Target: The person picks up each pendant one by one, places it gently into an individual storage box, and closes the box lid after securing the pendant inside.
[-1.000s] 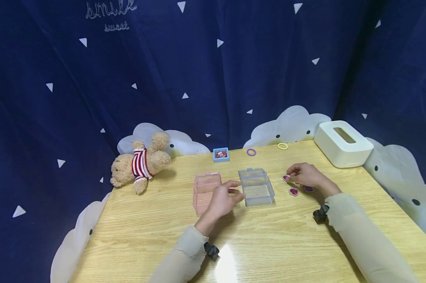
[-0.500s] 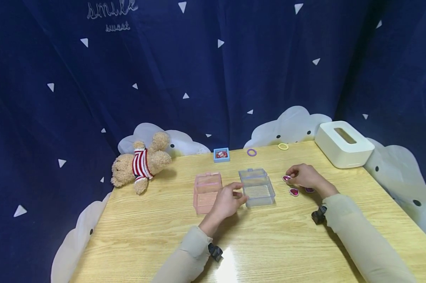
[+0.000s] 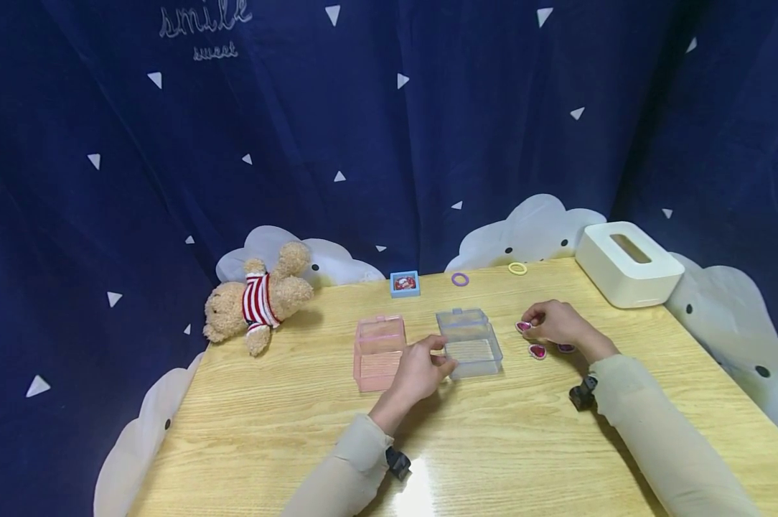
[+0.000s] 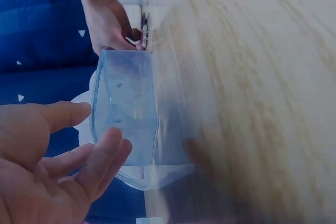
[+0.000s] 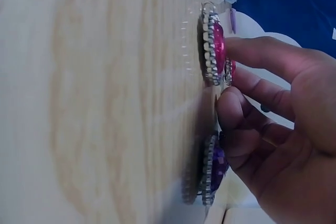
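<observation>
My left hand (image 3: pixel 421 370) is at the left side of a clear blue plastic box (image 3: pixel 473 352), its lid tipped back. In the left wrist view its thumb and fingers are spread in front of the box wall (image 4: pixel 128 103); whether they touch it, I cannot tell. My right hand (image 3: pixel 559 323) is down at the table, thumb and index finger on either side of a pink heart-shaped gem (image 3: pixel 523 326) with a sparkly rim, seeming to pinch it. A second pink gem (image 3: pixel 537 352) and a purple gem (image 5: pixel 216 169) lie beside that hand.
A clear pink box (image 3: pixel 377 370) with its lid back stands left of the blue one, partly behind my left hand. Farther back are a small blue box (image 3: pixel 405 293), a purple ring (image 3: pixel 460 279), a yellow ring (image 3: pixel 517 268), a white tissue box (image 3: pixel 634 273) and a teddy bear (image 3: pixel 258 298).
My left hand has moved right, from over the pink box's edge to the blue box's left side. My right hand has stayed at the pink gem, almost still.
</observation>
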A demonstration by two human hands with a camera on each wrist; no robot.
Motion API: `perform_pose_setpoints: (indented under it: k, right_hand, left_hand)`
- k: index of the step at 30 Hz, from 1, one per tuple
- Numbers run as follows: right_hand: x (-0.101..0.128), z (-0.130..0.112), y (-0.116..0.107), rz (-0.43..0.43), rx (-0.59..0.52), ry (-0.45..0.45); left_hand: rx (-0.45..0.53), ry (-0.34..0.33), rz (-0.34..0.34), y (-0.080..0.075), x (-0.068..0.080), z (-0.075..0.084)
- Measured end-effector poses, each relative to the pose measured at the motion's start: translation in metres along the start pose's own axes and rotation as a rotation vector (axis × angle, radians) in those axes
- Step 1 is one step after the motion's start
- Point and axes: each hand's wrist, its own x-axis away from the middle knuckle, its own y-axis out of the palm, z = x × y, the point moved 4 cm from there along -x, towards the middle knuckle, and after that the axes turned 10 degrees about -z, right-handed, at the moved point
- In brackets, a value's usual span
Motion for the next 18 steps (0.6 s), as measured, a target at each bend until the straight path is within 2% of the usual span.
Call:
perform_pose_setpoints:
  k: [6, 10, 18]
  right_hand:
    - [0.0036, -0.0009, -0.0026, -0.037, -0.086, 0.031]
    - [0.0060, -0.0046, -0.0051, -0.047, -0.130, 0.021]
    - [0.0081, -0.0097, -0.0076, -0.034, -0.127, -0.015]
  left_hand:
    - [0.000, 0.007, 0.009, 0.0003, -0.0008, 0.0004]
    - [-0.005, 0.005, 0.014, -0.0001, -0.0018, 0.0000]
    - [0.018, -0.007, 0.001, -0.0014, -0.0016, 0.0005]
